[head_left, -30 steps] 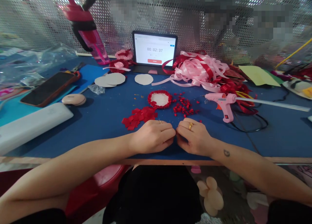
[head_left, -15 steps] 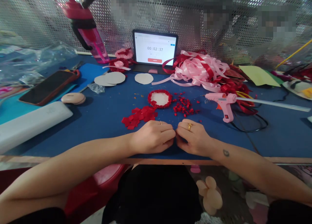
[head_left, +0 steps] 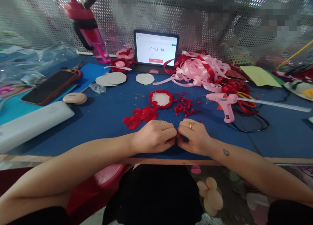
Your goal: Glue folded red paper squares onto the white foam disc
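1. We see left hand (head_left: 157, 136) and right hand (head_left: 195, 137) close together, fingers curled in (whether they pinch anything, we cannot tell).
2. Red squares (head_left: 141, 116) lie beyond the left hand, red bits (head_left: 185, 107) beyond the right.
3. Red-rimmed disc (head_left: 161, 99): farther back, between both piles.

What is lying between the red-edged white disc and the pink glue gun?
In the head view, small red pieces lie scattered between the white disc and the glue gun.

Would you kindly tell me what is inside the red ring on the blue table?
Inside the red ring is a white disc, with a small red piece at its near-left edge. Whatever lies beneath the disc is covered from view.
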The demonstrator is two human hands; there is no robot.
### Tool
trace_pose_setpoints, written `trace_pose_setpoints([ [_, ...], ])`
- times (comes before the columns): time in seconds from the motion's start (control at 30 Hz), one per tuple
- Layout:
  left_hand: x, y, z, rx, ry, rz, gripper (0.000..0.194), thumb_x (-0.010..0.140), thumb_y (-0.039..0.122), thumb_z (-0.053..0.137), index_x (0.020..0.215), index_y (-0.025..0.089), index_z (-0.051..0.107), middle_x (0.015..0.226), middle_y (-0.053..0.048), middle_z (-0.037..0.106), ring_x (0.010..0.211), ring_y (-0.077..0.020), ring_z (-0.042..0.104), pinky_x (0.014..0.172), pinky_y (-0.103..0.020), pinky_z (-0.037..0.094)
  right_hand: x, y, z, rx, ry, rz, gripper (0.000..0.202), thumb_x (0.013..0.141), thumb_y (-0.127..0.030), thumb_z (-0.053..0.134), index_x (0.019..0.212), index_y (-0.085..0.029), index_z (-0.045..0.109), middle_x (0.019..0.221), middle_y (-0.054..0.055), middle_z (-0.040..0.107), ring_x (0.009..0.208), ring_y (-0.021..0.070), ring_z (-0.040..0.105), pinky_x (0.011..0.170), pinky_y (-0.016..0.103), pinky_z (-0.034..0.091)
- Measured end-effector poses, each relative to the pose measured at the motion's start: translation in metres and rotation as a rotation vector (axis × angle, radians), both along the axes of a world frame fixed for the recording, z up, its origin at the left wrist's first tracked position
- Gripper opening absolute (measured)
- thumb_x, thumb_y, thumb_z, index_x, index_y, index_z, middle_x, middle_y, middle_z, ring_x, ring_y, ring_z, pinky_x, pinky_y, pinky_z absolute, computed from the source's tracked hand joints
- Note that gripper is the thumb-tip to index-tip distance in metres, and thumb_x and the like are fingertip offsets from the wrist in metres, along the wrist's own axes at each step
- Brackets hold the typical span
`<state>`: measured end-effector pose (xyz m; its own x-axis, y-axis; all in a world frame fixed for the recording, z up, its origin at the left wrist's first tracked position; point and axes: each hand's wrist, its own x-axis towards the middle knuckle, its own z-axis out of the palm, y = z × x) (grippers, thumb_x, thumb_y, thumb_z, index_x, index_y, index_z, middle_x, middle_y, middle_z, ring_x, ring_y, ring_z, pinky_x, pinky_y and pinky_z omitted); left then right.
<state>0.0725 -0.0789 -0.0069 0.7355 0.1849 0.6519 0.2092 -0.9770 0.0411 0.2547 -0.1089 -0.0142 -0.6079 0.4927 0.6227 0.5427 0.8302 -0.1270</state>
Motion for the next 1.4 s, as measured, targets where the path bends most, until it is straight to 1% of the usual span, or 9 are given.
trace_pose_setpoints([
  [0.33, 0.000, 0.001, 0.000, -0.025, -0.007, 0.002, 0.020, 0.077, 0.010, 0.047, 0.058, 0.015, 0.048, 0.056, 0.002, 0.048, 0.052, -0.0080, 0.042, 0.049, -0.019, 0.036, 0.000, 0.000, -0.002, 0.010, 0.004, -0.014, 0.017, 0.076, -0.008, 0.046, 0.067, -0.021, 0.039, 0.061, -0.003, 0.039, 0.060, 0.0127, 0.035, 0.059, 0.025, 0.037],
  [0.6, 0.000, 0.002, 0.001, -0.035, -0.013, 0.004, 0.019, 0.077, 0.010, 0.045, 0.059, 0.016, 0.047, 0.057, 0.002, 0.048, 0.052, -0.0074, 0.042, 0.049, -0.018, 0.036, -0.002, 0.000, 0.002, 0.026, 0.004, -0.042, 0.017, 0.076, -0.008, 0.044, 0.066, -0.021, 0.038, 0.061, -0.002, 0.039, 0.059, 0.0131, 0.036, 0.059, 0.025, 0.037],
  [0.7, 0.000, 0.002, 0.001, -0.067, -0.020, 0.010, 0.017, 0.080, 0.011, 0.045, 0.064, 0.015, 0.050, 0.061, 0.001, 0.052, 0.054, -0.0074, 0.045, 0.051, -0.018, 0.038, 0.000, 0.001, 0.004, 0.034, 0.023, -0.036, 0.016, 0.075, -0.009, 0.044, 0.067, -0.021, 0.039, 0.061, -0.002, 0.041, 0.059, 0.0132, 0.037, 0.058, 0.025, 0.038],
  [0.87, -0.001, 0.004, 0.003, -0.177, -0.018, 0.029, 0.013, 0.082, 0.013, 0.045, 0.075, 0.014, 0.055, 0.069, -0.001, 0.057, 0.061, -0.0083, 0.052, 0.056, -0.018, 0.043, 0.004, 0.004, 0.008, -0.014, 0.067, -0.007, 0.013, 0.076, -0.010, 0.045, 0.071, -0.021, 0.041, 0.063, -0.001, 0.046, 0.061, 0.0133, 0.042, 0.059, 0.026, 0.039],
  [1.03, -0.002, 0.005, 0.005, -0.273, -0.012, -0.007, 0.012, 0.082, 0.011, 0.044, 0.081, 0.013, 0.056, 0.073, -0.002, 0.058, 0.064, -0.0088, 0.054, 0.058, -0.018, 0.044, 0.005, 0.005, 0.010, -0.026, 0.069, -0.006, 0.012, 0.076, -0.009, 0.045, 0.073, -0.020, 0.043, 0.064, 0.000, 0.048, 0.061, 0.0128, 0.043, 0.060, 0.026, 0.040],
  [1.27, -0.002, 0.006, 0.005, -0.320, -0.017, -0.030, 0.013, 0.086, 0.013, 0.043, 0.085, 0.012, 0.057, 0.076, -0.003, 0.060, 0.068, -0.0093, 0.056, 0.062, -0.019, 0.046, 0.007, 0.005, 0.012, -0.034, 0.078, -0.008, 0.011, 0.078, -0.009, 0.045, 0.075, -0.019, 0.044, 0.066, 0.001, 0.050, 0.063, 0.0131, 0.045, 0.062, 0.027, 0.042],
  [1.4, -0.002, 0.006, 0.005, -0.306, -0.050, -0.027, 0.012, 0.086, 0.013, 0.045, 0.086, 0.013, 0.057, 0.077, -0.003, 0.061, 0.069, -0.0090, 0.057, 0.064, -0.019, 0.047, 0.009, 0.006, 0.012, -0.053, 0.083, -0.010, 0.009, 0.079, -0.011, 0.045, 0.078, -0.019, 0.046, 0.068, 0.002, 0.052, 0.065, 0.0134, 0.046, 0.063, 0.027, 0.043],
])
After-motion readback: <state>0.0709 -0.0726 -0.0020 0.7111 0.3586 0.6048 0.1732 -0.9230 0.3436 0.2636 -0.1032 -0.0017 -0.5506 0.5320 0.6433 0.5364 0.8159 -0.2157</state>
